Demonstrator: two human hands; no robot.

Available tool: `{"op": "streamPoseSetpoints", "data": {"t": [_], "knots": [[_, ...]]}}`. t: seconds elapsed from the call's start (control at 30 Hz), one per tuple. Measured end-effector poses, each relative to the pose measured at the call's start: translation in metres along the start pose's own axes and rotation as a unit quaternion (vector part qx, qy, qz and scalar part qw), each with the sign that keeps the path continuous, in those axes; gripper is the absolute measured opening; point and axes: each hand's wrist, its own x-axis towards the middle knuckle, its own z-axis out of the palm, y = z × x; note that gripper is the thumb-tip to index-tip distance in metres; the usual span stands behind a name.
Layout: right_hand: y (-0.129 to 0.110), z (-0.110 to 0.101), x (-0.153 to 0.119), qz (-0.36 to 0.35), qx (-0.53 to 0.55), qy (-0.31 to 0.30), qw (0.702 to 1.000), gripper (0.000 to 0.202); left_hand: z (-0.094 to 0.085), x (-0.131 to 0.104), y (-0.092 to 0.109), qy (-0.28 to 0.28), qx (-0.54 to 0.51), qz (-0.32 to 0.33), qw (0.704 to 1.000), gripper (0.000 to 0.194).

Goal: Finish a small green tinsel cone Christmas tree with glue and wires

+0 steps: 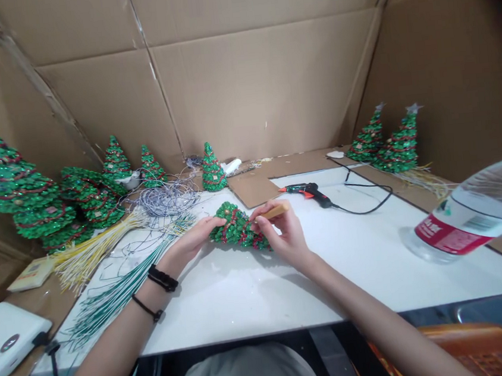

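Note:
A small green bead-like Christmas tree [236, 230] with red garland lies on its side just above the white tabletop [262, 294]. My left hand [198, 238] is closed on its left end, thumb on top. In my right hand [285, 232] is a slim tool with a wooden handle [275, 211], pinched between thumb and fingers. Its working tip meets the tree's right part and is too small to make out. Behind the held tree stands another small green tree [213, 168], upright.
A black glue gun [308, 194] with its cord lies to the right. A large plastic bottle [465, 219] stands nearer. Left are green wires [118, 286], yellow-white wires [91, 252], tangled wire [166, 197] and a white box [11, 339]. Finished-looking trees [396, 143] and cardboard walls [267, 84] surround.

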Motion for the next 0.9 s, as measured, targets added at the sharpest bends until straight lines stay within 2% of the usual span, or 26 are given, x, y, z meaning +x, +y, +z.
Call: {"op": "streamPoseSetpoints", "data": {"t": [0.17,0.43,0.53,0.7,0.83,0.9], "knots": [[-0.0001,0.0022,-0.0019,-0.009,-0.009,-0.001,1.0,0.011,0.0001,-0.0004,0.0013,0.029,0.018,-0.014,0.999,0.019],[-0.0018,0.0032,-0.0037,-0.004,-0.026,-0.01,1.0,0.014,-0.0014,-0.0008,0.0005,0.044,0.053,-0.019,0.997,0.023],[-0.0012,0.0033,-0.0036,-0.01,-0.027,-0.021,0.999,0.012,-0.0026,-0.0001,-0.0012,0.023,0.056,-0.012,0.998,0.024],[0.0004,0.0027,-0.0044,-0.008,-0.037,-0.042,0.998,0.011,-0.0042,-0.0005,-0.001,-0.049,0.042,0.012,0.998,0.025],[-0.0045,-0.0005,-0.0035,-0.034,-0.073,-0.081,0.993,0.005,-0.0047,-0.0022,0.0013,-0.049,0.072,0.013,0.996,0.024],[-0.0078,-0.0021,-0.0029,-0.058,-0.1,-0.105,0.988,0.014,-0.0038,-0.0033,0.0025,-0.056,0.093,0.011,0.994,0.023]]}}
